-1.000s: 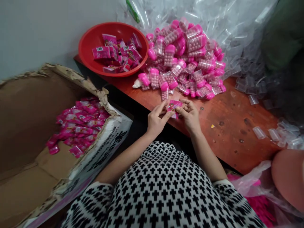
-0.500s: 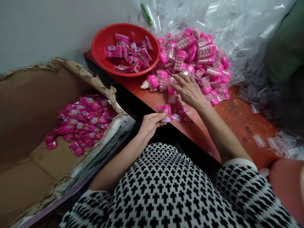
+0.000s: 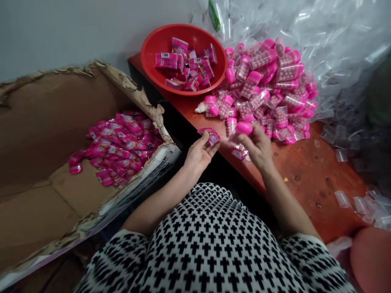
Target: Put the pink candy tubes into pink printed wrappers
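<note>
My left hand (image 3: 200,152) pinches a small pink printed packet (image 3: 209,134) at the near edge of the red-brown table (image 3: 308,175). My right hand (image 3: 258,146) grips a clear bottle with a pink cap (image 3: 241,129), filled with pink balls, and carries it close to the packet. Another pink packet (image 3: 240,152) lies on the table under my right hand. A heap of the same pink-capped bottles (image 3: 269,87) is piled just behind my hands.
A red bowl (image 3: 155,44) with several pink packets stands at the table's back left. A torn cardboard box (image 3: 55,162) on my left holds many packed pink packets. Clear plastic bags (image 3: 320,28) and loose clear caps (image 3: 360,203) lie at the right.
My right hand reached into the bottle heap, took one bottle and came back toward my left hand. The left hand kept its packet and turned it. The view shifted to the left.
</note>
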`<act>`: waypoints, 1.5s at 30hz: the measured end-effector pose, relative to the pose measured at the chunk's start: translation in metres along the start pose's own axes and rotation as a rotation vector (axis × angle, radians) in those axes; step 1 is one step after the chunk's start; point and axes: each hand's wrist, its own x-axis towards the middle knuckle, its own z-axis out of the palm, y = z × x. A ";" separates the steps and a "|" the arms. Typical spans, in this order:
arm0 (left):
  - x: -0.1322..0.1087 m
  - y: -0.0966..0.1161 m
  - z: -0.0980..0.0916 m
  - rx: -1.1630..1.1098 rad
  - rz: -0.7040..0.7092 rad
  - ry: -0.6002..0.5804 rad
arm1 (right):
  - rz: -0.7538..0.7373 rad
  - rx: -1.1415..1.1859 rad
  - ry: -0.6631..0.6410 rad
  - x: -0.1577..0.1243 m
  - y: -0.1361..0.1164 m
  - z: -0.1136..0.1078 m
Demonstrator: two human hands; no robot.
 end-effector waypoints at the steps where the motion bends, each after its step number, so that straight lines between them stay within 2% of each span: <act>1: 0.001 -0.001 0.001 0.001 -0.004 -0.004 | 0.108 0.110 -0.025 -0.016 -0.005 0.008; 3: 0.001 -0.006 0.004 0.017 -0.010 -0.031 | 0.282 0.307 -0.068 -0.039 -0.011 0.023; 6: 0.000 -0.014 0.006 0.044 0.008 -0.075 | 0.374 0.411 -0.028 -0.053 -0.012 0.037; 10: -0.005 -0.022 0.009 0.133 0.035 -0.117 | 0.359 0.340 0.049 -0.054 -0.006 0.039; 15: -0.009 -0.025 0.009 0.302 0.111 -0.177 | 0.373 0.443 0.013 -0.056 -0.001 0.037; 18: -0.010 -0.025 0.008 0.352 0.149 -0.255 | 0.358 0.436 0.028 -0.058 0.003 0.037; 22: -0.009 -0.026 0.007 0.423 0.122 -0.351 | 0.324 0.251 0.107 -0.061 0.008 0.037; 26: -0.006 -0.027 0.006 0.461 0.060 -0.357 | 0.324 0.173 0.114 -0.061 0.008 0.036; 28: -0.004 -0.026 0.005 0.490 0.026 -0.360 | 0.354 0.245 0.113 -0.059 0.007 0.035; 33: 0.001 -0.020 0.003 0.548 -0.002 -0.409 | 0.490 0.657 0.032 -0.049 0.007 0.035; 35: 0.003 -0.019 0.003 0.573 0.008 -0.433 | 0.515 0.740 0.006 -0.048 0.009 0.035; 37: 0.005 -0.019 0.003 0.596 0.031 -0.434 | 0.508 0.706 0.031 -0.049 0.011 0.036; 41: 0.005 -0.023 0.003 0.603 0.036 -0.381 | 0.436 0.464 0.150 -0.054 0.014 0.037; 43: 0.004 -0.026 0.003 0.583 0.023 -0.374 | 0.440 0.485 0.188 -0.054 0.014 0.038; 45: 0.002 -0.027 0.003 0.560 0.022 -0.383 | 0.478 0.613 0.225 -0.052 0.013 0.040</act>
